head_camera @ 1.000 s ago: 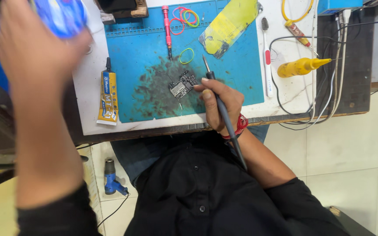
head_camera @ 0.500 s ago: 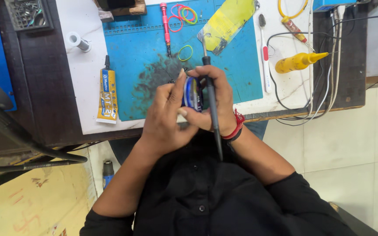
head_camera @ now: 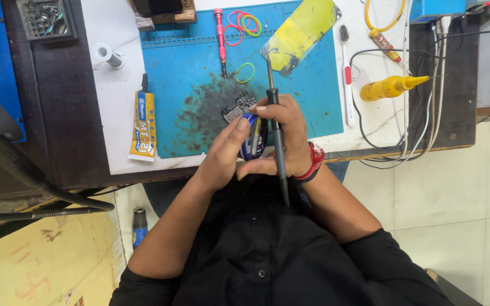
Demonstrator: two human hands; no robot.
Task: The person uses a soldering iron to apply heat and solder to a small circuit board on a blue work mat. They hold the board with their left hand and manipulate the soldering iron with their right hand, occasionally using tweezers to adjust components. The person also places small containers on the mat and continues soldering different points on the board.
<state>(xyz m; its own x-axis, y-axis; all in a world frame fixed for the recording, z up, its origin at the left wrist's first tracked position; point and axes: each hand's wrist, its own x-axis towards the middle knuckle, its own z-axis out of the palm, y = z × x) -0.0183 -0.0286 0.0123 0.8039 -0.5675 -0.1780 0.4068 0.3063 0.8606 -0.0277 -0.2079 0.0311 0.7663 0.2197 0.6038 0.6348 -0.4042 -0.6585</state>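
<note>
A small round blue tin [head_camera: 253, 136] is held over the near edge of the blue work mat [head_camera: 182, 68], between both hands; its contents are hidden by the fingers. A dark grid tray [head_camera: 45, 18] of small parts (too small to identify) is set at the far left corner of the bench.

The left hand [head_camera: 225, 156] is curled around the tin, thumb pressed to its side. The right hand [head_camera: 287, 139] is closed on a black soldering iron [head_camera: 276, 133] and also touches the tin; the iron's tip is pointed away, toward a yellow-taped panel [head_camera: 299, 35].

A small circuit board [head_camera: 237, 107] lies on the mat's dark stain, just beyond the fingers. A yellow glue tube [head_camera: 143, 122], a red screwdriver [head_camera: 220, 31] and a yellow squeeze bottle [head_camera: 389, 86] are laid about.
</note>
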